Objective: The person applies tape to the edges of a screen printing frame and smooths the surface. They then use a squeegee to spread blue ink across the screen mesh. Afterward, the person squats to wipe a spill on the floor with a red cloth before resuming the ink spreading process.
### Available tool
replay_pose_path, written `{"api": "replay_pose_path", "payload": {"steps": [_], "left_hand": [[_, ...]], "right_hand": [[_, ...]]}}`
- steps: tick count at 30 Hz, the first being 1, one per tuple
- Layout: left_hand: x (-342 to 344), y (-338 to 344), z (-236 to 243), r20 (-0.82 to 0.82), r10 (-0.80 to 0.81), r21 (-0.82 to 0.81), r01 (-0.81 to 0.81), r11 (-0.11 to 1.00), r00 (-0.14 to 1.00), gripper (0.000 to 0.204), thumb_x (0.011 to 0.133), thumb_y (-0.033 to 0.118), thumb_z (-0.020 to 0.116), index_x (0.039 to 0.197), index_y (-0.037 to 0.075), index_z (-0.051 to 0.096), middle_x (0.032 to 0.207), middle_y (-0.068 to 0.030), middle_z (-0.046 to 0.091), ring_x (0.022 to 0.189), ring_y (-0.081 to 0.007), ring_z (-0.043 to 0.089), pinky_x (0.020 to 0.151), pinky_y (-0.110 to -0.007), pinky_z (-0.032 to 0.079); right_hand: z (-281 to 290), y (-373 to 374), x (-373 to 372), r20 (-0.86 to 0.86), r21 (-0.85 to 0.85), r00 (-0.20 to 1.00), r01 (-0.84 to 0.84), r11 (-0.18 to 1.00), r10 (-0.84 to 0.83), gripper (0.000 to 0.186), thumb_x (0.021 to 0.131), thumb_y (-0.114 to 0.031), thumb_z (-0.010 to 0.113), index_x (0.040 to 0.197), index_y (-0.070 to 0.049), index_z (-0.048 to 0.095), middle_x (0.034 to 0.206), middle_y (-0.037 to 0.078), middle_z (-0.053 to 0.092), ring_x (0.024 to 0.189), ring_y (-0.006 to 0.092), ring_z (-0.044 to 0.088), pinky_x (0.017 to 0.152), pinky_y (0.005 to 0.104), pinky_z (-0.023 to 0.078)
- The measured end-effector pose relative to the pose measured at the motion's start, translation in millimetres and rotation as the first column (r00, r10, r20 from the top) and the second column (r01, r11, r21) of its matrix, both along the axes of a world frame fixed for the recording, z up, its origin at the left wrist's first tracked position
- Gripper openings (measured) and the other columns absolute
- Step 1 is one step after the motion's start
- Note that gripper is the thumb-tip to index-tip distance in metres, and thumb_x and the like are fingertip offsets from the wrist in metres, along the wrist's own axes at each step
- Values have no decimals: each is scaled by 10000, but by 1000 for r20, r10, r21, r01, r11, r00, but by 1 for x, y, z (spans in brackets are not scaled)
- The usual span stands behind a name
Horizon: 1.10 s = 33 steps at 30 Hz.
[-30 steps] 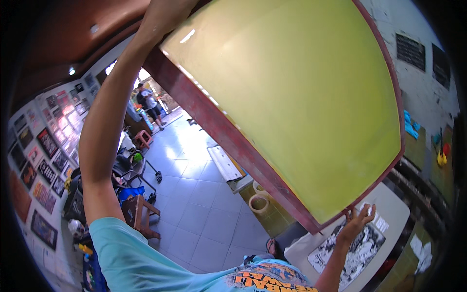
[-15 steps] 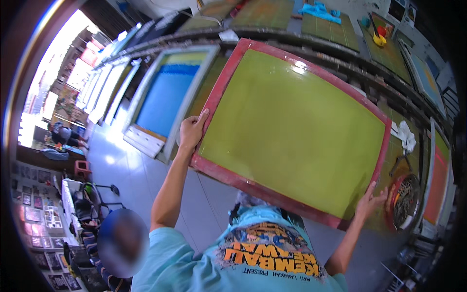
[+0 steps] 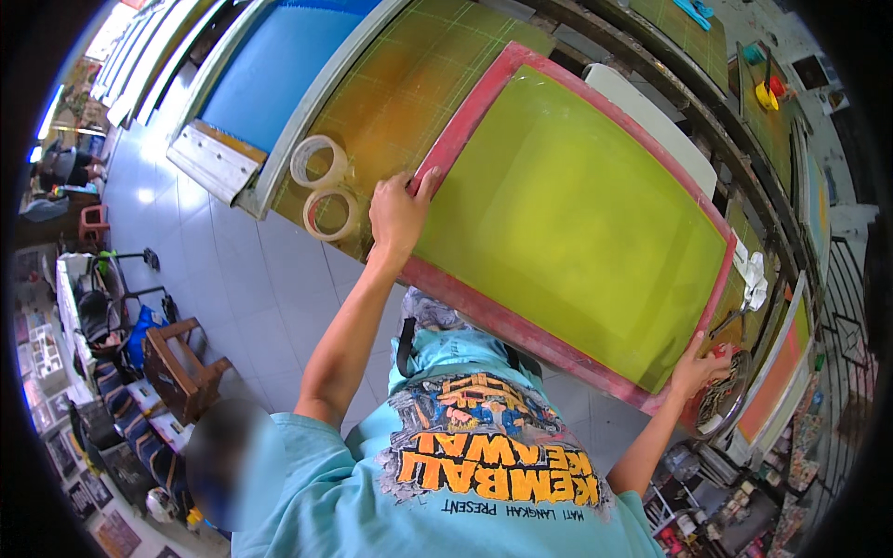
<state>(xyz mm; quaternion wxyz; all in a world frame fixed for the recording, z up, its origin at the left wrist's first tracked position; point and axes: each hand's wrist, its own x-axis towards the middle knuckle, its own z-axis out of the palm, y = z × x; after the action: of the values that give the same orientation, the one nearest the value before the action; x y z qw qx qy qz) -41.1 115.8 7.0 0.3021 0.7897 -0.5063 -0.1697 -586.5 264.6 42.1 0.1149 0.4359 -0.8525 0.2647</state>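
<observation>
A large screen-printing frame (image 3: 465, 130) with a red wooden border and yellow-green mesh (image 3: 567, 214) lies nearly flat over a long yellow-green work table (image 3: 409, 84). My left hand (image 3: 398, 212) grips the frame's near left corner, fingers over the red border. My right hand (image 3: 699, 368) holds the frame's near right corner. Both arms reach out from my teal printed shirt (image 3: 465, 465).
Two rolls of clear tape (image 3: 323, 186) lie on the table just left of my left hand. A blue screen in a pale frame (image 3: 279, 65) lies further left. A white rag (image 3: 753, 277) and a round dark dish (image 3: 721, 402) sit by my right hand. A wooden stool (image 3: 181, 367) stands on the tiled floor.
The frame was held high and tilted overhead, then swung down. It now lies low over the table, with both hands still on its corners.
</observation>
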Motion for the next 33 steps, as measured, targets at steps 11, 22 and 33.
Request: {"api": "replay_pose_path", "payload": {"steps": [11, 22, 33], "left_hand": [[-8, 40, 48, -192, -240, -250, 189, 950, 952, 453, 898, 337, 800, 1226, 33, 726, 1224, -173, 646, 1143, -331, 629, 962, -423, 507], [29, 43, 63, -986, -161, -59, 832, 551, 37, 449, 932, 108, 791, 1319, -35, 614, 1224, -139, 702, 1118, -200, 680, 992, -331, 535], [40, -6, 52, -776, -534, 76, 890, 449, 335, 472, 916, 144, 819, 1288, -63, 615, 1156, -100, 695, 968, -79, 644, 808, -238, 533]], "right_hand": [[103, -32, 273, 655, -77, 437, -773, 630, 616, 271, 785, -138, 889, 981, -57, 719, 1189, 122, 651, 1173, 295, 602, 1026, 401, 467], [64, -12, 381, 977, -208, 12, -196, 958, 215, 160, 907, -59, 799, 1041, -11, 728, 1056, 76, 717, 964, 145, 682, 839, 264, 554], [32, -22, 449, 987, -30, 163, 181, 983, 0, 198, 890, -13, 811, 1056, 24, 710, 962, 62, 732, 860, 96, 661, 778, 226, 532]]}}
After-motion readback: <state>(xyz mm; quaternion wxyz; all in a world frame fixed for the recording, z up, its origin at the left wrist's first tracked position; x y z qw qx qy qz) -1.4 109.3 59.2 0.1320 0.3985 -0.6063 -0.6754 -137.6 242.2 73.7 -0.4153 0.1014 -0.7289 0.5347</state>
